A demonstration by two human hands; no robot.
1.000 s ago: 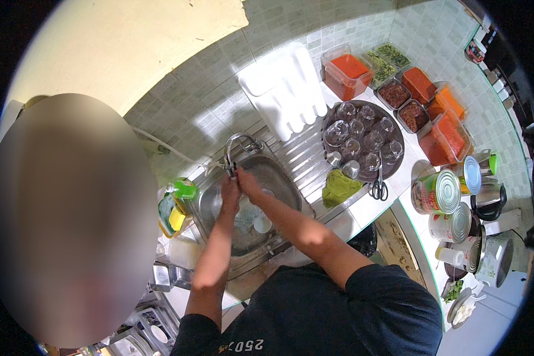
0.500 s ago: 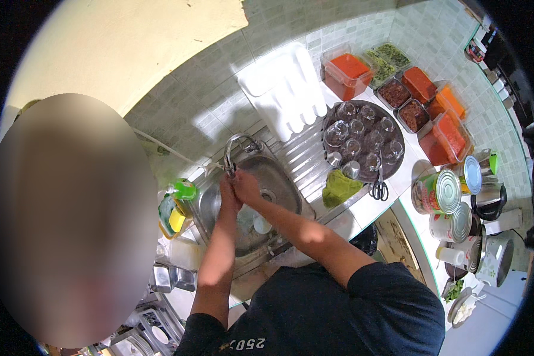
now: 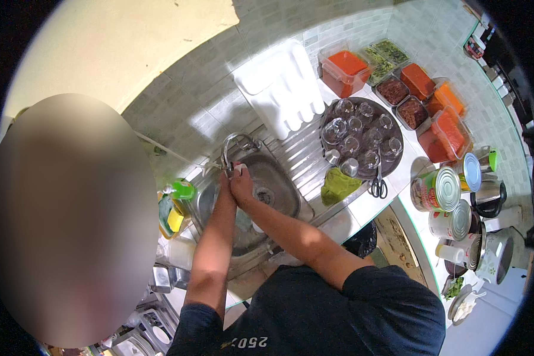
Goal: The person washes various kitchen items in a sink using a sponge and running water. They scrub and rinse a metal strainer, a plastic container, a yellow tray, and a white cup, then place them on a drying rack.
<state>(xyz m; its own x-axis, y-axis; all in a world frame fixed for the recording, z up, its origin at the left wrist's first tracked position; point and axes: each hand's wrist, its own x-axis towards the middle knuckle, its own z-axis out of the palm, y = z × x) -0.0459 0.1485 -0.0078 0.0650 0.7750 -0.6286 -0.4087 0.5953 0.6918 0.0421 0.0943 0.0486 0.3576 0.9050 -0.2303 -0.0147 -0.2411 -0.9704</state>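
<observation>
Under the curved chrome tap (image 3: 234, 138), my two hands are close together over the steel sink (image 3: 282, 169). My right hand (image 3: 241, 185) is closed around something small with a white patch at its upper edge; I cannot make out what it is. Against it, mostly covered, lies my left hand (image 3: 226, 183), its fingers hidden. A pale round piece of dishware (image 3: 256, 228) in the basin is mostly behind my right forearm. Near the middle of the basin sits the drain (image 3: 264, 194).
Right of the sink, a ribbed drainboard (image 3: 299, 155) holds a green cloth (image 3: 339, 186). Beyond are a round tray (image 3: 368, 169) of upturned glasses, scissors (image 3: 378, 187) and a white rack (image 3: 282, 89). On the left stand a green bottle (image 3: 184, 190) and yellow sponge (image 3: 175, 220). A blurred patch hides the far left.
My hands remain under the tap, with the right one turned slightly so that a white patch shows at its fingers. My right forearm now covers more of the pale dishware in the basin.
</observation>
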